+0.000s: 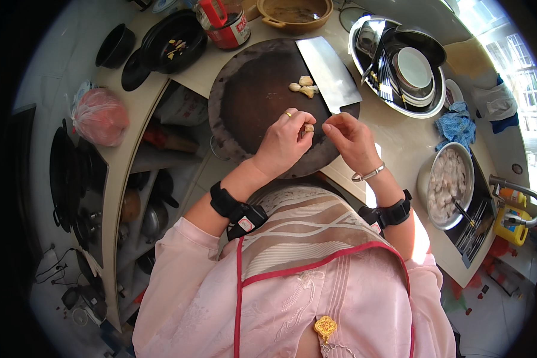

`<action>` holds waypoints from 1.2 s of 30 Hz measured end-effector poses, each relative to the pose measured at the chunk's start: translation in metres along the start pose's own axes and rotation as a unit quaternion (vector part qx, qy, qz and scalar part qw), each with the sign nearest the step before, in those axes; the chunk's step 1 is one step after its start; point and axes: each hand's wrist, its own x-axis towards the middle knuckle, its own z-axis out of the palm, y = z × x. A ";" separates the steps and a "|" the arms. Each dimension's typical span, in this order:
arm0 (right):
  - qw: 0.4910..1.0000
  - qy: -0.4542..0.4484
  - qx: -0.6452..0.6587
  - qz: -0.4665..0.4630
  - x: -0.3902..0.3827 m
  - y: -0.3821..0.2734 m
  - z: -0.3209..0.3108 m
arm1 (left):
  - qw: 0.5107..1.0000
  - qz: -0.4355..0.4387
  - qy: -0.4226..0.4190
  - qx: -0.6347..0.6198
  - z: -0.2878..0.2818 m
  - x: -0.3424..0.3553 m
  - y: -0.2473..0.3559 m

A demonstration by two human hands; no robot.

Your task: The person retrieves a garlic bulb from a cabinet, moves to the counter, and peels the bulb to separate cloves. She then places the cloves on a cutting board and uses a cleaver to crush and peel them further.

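Note:
Over the near part of a round, dark wooden chopping board (244, 77), my left hand (285, 142) pinches a garlic clove (308, 128) between thumb and fingers. Close by on its right is my right hand (351, 142), fingertips pressed together; whatever they may hold is too small to make out. Several garlic cloves (306, 82) lie in a small group on the board, beyond my hands. To their right rests a cleaver (329, 70) with a broad, shiny blade, lying flat across the board's right side.
Behind the board stand a black pan (174, 43) with chopped bits, a red-lidded jar (228, 27) and a clay pot (295, 13). At right are a basin of dishes (364, 71), a blue cloth (456, 124) and a bowl of pale meat (448, 185). A pink-filled bag (99, 116) sits left.

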 end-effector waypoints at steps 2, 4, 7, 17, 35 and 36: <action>0.981 -0.044 0.167 0.082 -0.001 -0.007 0.002 | 0.999 0.023 -0.008 0.036 0.003 0.003 0.003; 0.969 -0.040 0.223 0.103 0.000 -0.010 0.005 | 0.999 0.032 0.000 0.003 0.007 0.004 0.005; 0.953 -0.026 0.279 0.112 -0.003 -0.011 0.005 | 0.998 -0.011 0.011 -0.068 0.012 0.002 0.006; 0.959 -0.038 0.258 0.113 -0.011 -0.014 -0.001 | 0.995 0.087 0.040 0.018 0.012 -0.004 0.009; 0.999 -0.020 -0.003 0.039 -0.026 0.002 -0.008 | 0.972 0.159 -0.020 0.174 0.025 -0.014 0.027; 0.999 -0.019 0.009 0.038 -0.026 0.003 -0.009 | 0.977 0.144 -0.023 0.156 0.026 -0.014 0.028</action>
